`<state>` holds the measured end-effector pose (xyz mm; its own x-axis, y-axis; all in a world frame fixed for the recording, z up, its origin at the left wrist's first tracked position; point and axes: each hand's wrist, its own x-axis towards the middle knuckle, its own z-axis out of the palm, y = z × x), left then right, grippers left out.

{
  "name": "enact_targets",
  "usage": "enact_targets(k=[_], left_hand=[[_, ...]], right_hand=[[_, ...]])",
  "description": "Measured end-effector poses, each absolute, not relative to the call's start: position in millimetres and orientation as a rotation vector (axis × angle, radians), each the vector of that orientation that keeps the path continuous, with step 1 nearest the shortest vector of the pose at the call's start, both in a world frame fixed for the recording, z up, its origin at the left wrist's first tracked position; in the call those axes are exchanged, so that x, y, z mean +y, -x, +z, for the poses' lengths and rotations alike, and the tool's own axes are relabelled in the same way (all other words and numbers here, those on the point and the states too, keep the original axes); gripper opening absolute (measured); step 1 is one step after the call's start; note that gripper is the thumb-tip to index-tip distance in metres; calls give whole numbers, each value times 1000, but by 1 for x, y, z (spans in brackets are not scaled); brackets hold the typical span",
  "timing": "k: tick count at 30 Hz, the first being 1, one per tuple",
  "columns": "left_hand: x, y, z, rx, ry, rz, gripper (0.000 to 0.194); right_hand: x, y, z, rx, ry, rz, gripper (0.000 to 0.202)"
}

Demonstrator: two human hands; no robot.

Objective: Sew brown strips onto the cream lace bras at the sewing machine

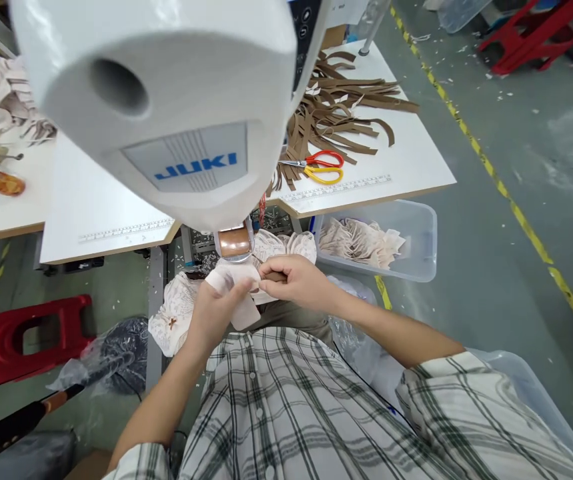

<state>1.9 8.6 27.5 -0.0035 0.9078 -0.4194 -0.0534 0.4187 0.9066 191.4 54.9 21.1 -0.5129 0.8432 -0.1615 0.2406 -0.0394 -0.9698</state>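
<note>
Just below the head of a white JUKI sewing machine [176,100], my left hand [216,310] pinches a pale pinkish-white fabric piece [246,315]. My right hand [299,283] is closed at the right edge of that piece; a bit of brown shows between its fingers, perhaps a strip end, but I cannot make it out fully. Lace-patterned pale fabric pieces [179,313] lie to the left of my hands, one with a small brown mark. More lacy pieces [283,247] sit behind my right hand, beside the machine's clear guard [235,243].
Brown strips [336,120] and red-and-yellow scissors [323,167] lie on the white table [416,160]. A clear plastic bin [423,240] with pale pieces stands at right. A red stool [21,340] is at left; pale fabric [6,100] is piled at far left.
</note>
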Motion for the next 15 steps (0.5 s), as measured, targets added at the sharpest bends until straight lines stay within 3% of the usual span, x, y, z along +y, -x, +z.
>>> enact_targets(k=[7,9,11,15], left_hand=[[-23,4,7,1046,-547,1224,106],[-23,5,12,1056,-652,1242,106],[-16,14,19,1125,-864,1351,103],[10,43,19,1351,-1702,1198,79]], right_hand=[[93,-191,64,-1713,802,2043,14],[108,-186,75,-1920,726,2009,12],[122,-179,84,-2185,754,1766,7],[139,-167,90,-2485,917,1221,27]])
